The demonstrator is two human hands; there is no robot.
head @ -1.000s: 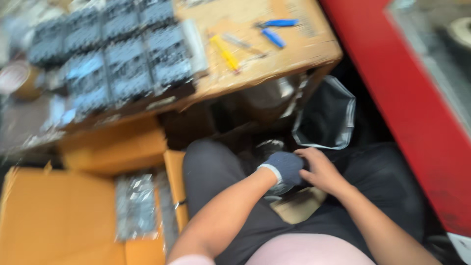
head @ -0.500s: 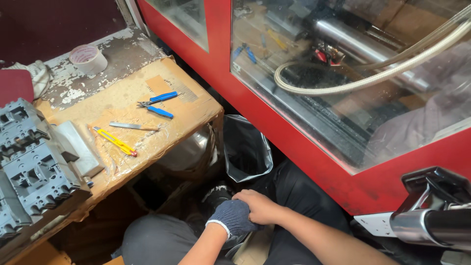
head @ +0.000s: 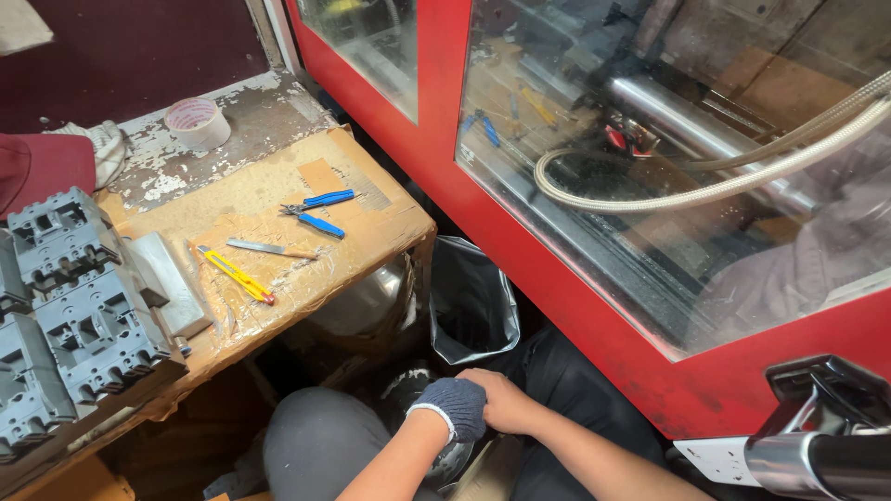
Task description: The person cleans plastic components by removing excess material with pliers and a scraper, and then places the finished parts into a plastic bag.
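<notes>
My left hand (head: 449,408), in a dark blue knit glove with a white cuff, rests low between my knees with its fingers curled. My bare right hand (head: 507,404) presses against it and wraps over the gloved fingertips. Both sit above my dark trousers (head: 316,445). What lies under the hands is hidden. Just beyond them stands a black bin bag (head: 473,306), its mouth open.
A cardboard-covered bench (head: 371,232) to the left carries blue-handled pliers (head: 316,211), a yellow utility knife (head: 237,276), a small blade (head: 271,249), a tape roll (head: 197,121) and grey moulded parts (head: 74,306). A red machine door (head: 594,278) with a window rises on the right.
The view has swung right and up from the bench towards the red machine. My hands have stayed together in my lap, the right still on the gloved left.
</notes>
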